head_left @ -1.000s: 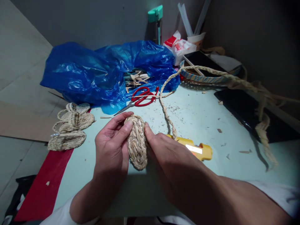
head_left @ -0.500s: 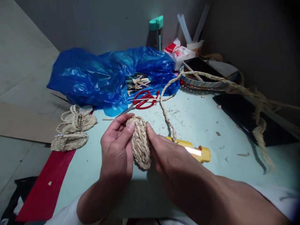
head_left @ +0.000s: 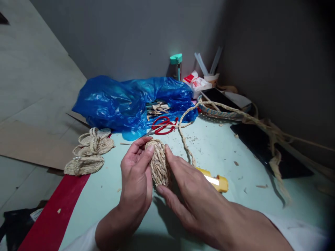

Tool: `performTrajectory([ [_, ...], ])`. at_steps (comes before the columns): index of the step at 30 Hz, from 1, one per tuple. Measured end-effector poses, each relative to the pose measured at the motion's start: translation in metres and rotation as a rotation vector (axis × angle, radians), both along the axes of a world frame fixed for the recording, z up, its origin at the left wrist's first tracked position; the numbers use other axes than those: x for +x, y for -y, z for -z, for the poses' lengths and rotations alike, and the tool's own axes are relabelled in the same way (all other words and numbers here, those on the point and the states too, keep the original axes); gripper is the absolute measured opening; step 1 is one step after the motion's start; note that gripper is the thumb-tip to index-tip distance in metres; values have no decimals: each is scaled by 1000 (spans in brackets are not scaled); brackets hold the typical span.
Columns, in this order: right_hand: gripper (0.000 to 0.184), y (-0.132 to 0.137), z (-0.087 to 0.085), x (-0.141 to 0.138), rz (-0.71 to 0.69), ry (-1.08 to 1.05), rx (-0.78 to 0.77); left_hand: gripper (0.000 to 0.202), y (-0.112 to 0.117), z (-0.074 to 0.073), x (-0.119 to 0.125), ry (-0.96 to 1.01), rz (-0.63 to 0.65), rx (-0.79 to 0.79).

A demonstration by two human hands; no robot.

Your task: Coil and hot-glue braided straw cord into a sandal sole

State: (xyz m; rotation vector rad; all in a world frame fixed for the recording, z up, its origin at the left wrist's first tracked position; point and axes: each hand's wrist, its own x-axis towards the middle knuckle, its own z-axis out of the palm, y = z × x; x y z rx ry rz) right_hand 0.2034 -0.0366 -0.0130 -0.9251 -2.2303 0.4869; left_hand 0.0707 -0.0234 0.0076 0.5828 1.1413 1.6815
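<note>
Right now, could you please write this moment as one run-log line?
left hand: holding braided straw sole | right hand: thumb at near end | red-handled scissors: beyond hands

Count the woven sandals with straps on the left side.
3 in view, left of the left hand: the front sandal, the middle sandal behind it, and the rear sandal, partly covered. Others may be hidden beneath.

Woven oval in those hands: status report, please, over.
Left hand: holding woven oval, upper left. Right hand: against its right edge, thumb at bottom end. Woven oval: flat face showing. Scissors: just beyond left hand.
</note>
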Motion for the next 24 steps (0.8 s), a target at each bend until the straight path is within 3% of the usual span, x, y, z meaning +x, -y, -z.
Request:
performTrajectory([
  [8, 83, -6, -5, 2, -69, -64, -137, 37, -1, -10, 7, 73, -21, 73],
  [12, 87, -9, -8, 4, -81, -41, -66, 36, -1, -15, 11, 99, -31, 123],
  [15, 94, -9, -9, 2, -13, 47, -3, 33, -1, -18, 15, 126, -62, 171],
  [20, 75, -14, -15, -1, 78, 97, 195, 34, 2, -22, 16, 152, -86, 224],
  [24, 76, -20, -26, 4, 65, 189, 322, 35, 7, -23, 12, 165, -82, 233],
])
